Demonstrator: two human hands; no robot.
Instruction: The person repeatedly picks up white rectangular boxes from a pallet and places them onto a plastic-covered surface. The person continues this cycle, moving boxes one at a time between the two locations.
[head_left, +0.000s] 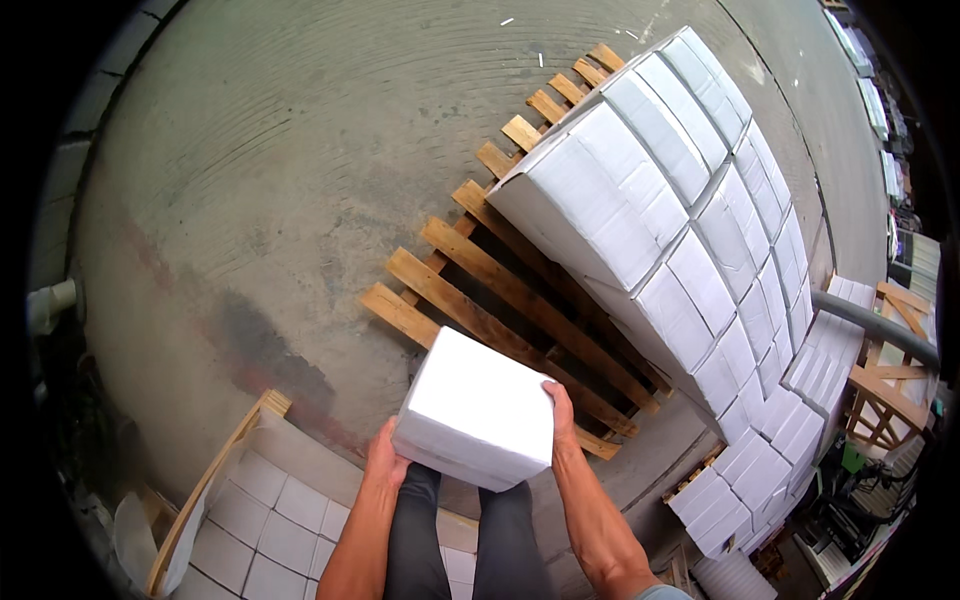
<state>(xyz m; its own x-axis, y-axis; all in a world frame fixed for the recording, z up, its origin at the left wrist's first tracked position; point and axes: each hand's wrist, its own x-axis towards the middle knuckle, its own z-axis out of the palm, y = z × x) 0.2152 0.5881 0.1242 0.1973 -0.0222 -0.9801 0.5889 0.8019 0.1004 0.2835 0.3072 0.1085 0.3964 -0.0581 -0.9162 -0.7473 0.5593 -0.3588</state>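
Left hand and right hand clamp a white cardboard carton at six o'clock, apparently a carrying step; a slatted wooden pallet lies toward one o'clock. The next move likely calls for even two-sided pressure.

The box hides its own underside and most fingers of the left hand; below it, the legs are cut off; far right of it, dark clutter is indistinct.
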